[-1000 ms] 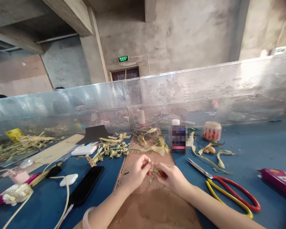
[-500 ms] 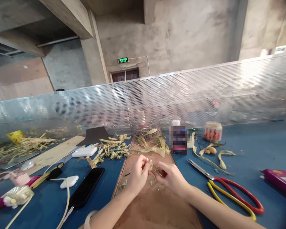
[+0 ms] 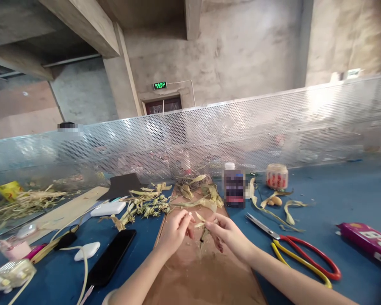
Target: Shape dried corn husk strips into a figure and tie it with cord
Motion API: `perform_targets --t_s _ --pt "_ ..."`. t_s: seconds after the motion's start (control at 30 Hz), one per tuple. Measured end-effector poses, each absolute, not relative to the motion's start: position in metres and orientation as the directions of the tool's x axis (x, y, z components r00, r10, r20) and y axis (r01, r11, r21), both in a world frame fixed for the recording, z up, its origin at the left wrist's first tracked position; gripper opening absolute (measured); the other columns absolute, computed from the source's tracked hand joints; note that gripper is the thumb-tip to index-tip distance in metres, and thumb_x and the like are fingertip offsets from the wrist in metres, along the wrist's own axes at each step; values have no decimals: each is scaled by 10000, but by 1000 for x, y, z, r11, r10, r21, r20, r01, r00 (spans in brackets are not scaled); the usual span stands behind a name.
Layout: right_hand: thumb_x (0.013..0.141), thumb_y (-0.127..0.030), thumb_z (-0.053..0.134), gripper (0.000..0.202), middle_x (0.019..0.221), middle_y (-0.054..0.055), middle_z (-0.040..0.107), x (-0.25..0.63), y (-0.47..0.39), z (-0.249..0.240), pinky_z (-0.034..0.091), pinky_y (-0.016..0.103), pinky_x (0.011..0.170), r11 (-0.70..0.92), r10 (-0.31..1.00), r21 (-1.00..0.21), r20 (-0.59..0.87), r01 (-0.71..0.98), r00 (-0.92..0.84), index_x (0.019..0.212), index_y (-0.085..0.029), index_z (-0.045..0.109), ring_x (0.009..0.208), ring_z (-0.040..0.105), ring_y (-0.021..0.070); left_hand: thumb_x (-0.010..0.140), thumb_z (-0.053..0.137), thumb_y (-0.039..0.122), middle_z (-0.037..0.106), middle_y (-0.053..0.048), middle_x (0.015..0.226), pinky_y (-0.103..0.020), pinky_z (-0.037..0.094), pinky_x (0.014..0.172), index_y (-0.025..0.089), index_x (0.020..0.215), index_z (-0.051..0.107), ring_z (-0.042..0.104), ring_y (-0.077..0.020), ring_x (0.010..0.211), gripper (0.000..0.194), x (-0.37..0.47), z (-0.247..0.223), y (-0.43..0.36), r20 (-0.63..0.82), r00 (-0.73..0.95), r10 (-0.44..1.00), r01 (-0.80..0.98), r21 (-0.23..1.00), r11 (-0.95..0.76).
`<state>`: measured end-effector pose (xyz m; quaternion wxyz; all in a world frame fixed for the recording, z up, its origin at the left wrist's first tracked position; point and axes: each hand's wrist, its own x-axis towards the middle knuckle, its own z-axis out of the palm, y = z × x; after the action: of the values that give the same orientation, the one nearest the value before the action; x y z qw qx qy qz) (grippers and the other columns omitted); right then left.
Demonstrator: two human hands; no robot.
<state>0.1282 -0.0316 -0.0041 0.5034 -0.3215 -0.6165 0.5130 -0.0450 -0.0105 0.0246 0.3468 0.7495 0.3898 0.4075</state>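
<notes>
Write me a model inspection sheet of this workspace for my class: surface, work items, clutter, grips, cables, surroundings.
Surface: brown board, blue tabletop either side.
Work items: dried leaves beyond the hands; scissors to their right.
Clutter: black phone left; purple packet right; jar behind.
Grips: right grip pinches a pale strip; left grip contents unclear.
Cables: pale cable at the phone.
Surroundings: perforated screen, lit exit sign.
</notes>
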Motion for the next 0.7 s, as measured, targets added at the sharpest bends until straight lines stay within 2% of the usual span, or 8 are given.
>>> perform_targets --t_s 0.13,0.33,0.57,0.7 --pt "765 -480 556 312 490 -76 404 130 -29 -4 328 188 389 168 929 -942 250 -291 -272 728 -178 486 401 365 66 829 414 428 599 -3 559 -242 350 520 209 786 579 519 -152 506 277 -47 25 -13 385 376 843 334 792 -511" --pt "774 -392 585 229 546 -64 415 135 -25 -5 327 180 404 76 927 -894 226 -441 -298 784 -171 525 432 372 57 804 492 366 618 -17 716 -246 405 606 195 930 532 562 -152 649 215 -37 24 -21 371 528 764 315 749 -582" --pt "779 -350 579 198 544 -54 435 137 -20 -9 326 174 396 -9 927 -866 181 -501 -329 850 -165 573 437 385 61 785 522 294 565 9 670 -242 406 599 194 935 509 514 -126 606 180 -39 19 -17 393 507 767 362 710 -604" --pt "783 -339 582 195 599 -37 463 138 -21 -7 336 173 393 2 926 -874 185 -485 -330 858 -159 584 462 411 61 808 487 329 573 5 699 -248 416 618 196 964 494 543 -136 634 206 -39 19 -16 368 499 785 355 739 -572"
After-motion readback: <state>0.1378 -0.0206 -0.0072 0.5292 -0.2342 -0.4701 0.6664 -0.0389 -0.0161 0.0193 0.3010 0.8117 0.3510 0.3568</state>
